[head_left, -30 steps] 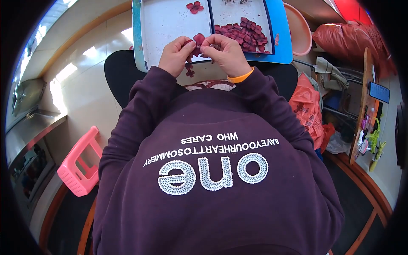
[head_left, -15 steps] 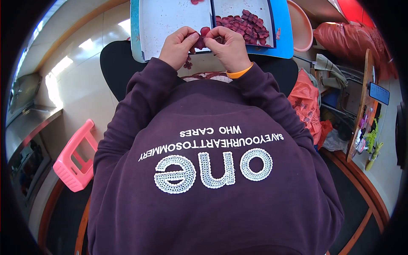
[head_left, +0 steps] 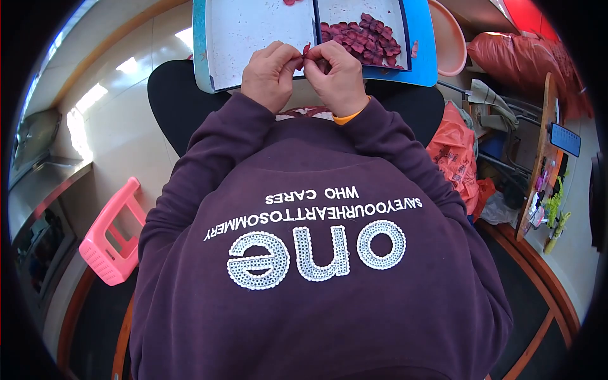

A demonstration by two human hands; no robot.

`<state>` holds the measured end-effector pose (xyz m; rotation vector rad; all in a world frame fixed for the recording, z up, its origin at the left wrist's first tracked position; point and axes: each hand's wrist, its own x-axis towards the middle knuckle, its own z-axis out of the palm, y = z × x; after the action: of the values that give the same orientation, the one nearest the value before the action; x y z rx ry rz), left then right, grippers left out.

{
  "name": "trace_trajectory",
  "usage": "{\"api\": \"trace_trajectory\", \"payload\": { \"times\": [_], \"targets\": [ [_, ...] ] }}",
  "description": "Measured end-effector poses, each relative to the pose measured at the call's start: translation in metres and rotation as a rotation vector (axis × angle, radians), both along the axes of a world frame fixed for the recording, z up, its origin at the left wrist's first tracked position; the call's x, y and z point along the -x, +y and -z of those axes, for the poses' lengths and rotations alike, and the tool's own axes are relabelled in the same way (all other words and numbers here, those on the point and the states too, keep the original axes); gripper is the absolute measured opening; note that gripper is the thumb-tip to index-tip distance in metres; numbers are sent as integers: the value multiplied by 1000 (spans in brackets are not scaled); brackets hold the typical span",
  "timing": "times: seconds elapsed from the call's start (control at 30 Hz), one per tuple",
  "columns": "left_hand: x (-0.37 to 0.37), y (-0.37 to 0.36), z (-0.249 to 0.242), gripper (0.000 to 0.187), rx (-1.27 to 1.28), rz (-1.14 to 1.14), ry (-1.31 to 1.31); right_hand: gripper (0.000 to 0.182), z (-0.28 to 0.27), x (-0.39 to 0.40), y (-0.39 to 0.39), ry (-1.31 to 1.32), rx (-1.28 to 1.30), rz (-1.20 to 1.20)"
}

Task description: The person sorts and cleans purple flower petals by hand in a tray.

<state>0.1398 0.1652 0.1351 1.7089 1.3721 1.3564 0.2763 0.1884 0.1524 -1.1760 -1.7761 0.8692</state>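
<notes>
Between my two hands, over the near edge of a tray, is a small dark red flower petal piece (head_left: pixel 306 49), mostly covered by my fingers. My left hand (head_left: pixel 271 75) pinches it from the left. From the right, my right hand (head_left: pixel 339 75) pinches it too, thumb and forefinger together, almost touching the left fingertips. The shallow white tray (head_left: pixel 253 31) has a dark divider. Its right compartment holds a heap of dark red petals (head_left: pixel 370 41), just beyond my right hand. One more petal (head_left: pixel 291 2) lies at the far end of the left compartment.
A blue board (head_left: pixel 421 38) lies under the tray, on my lap. To the right stand a pink basin (head_left: pixel 448 38), red plastic bags (head_left: pixel 453 149) and a wooden shelf with a phone (head_left: pixel 565 139). A pink plastic stool (head_left: pixel 114 234) stands on the left.
The petals have turned nearly edge-on and show less between my fingers. Both hands have drawn closer together; a small dark red piece hanging below my left hand is out of sight now.
</notes>
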Motion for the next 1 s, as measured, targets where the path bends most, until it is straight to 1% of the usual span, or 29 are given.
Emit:
{"api": "trace_trajectory", "payload": {
  "times": [0.1, 0.13, 0.27, 0.3, 0.43, 0.47, 0.6, 0.8, 0.93, 1.0],
  "targets": [
    [0, -1, 0, 12, -124, -36, 120, 8, -1, 0, -2, 6, 23, 6],
    [-1, -1, -1, 12, -124, -35, 119, 8, -1, -1, -3, 5, 23, 7],
    [-5, -5, -3, 14, -101, -115, -6, 13, -1, -1, -3, 163, -70, -31],
    [-4, -5, -3, 14, -103, -116, -3, 13, -2, 1, -3, 166, -71, -32],
    [-7, -5, -8, 15, -217, -133, 56, 18, -10, 3, -6, 76, -319, -55],
    [-6, -5, -9, 15, -217, -134, 58, 18, -11, 3, -6, 78, -320, -56],
    [-6, -4, -18, 16, -376, -101, 135, 20, -15, 3, -8, 41, -402, -55],
    [-5, -2, -19, 17, -441, -84, 172, 21, -14, 1, -8, 68, -437, -18],
    [-9, -7, -23, 19, -348, -115, 87, 22, -10, 1, -4, 57, -565, -32],
    [-7, -6, -21, 19, -386, -109, 126, 22, -11, 1, -5, 59, -551, -36]
  ]
}}
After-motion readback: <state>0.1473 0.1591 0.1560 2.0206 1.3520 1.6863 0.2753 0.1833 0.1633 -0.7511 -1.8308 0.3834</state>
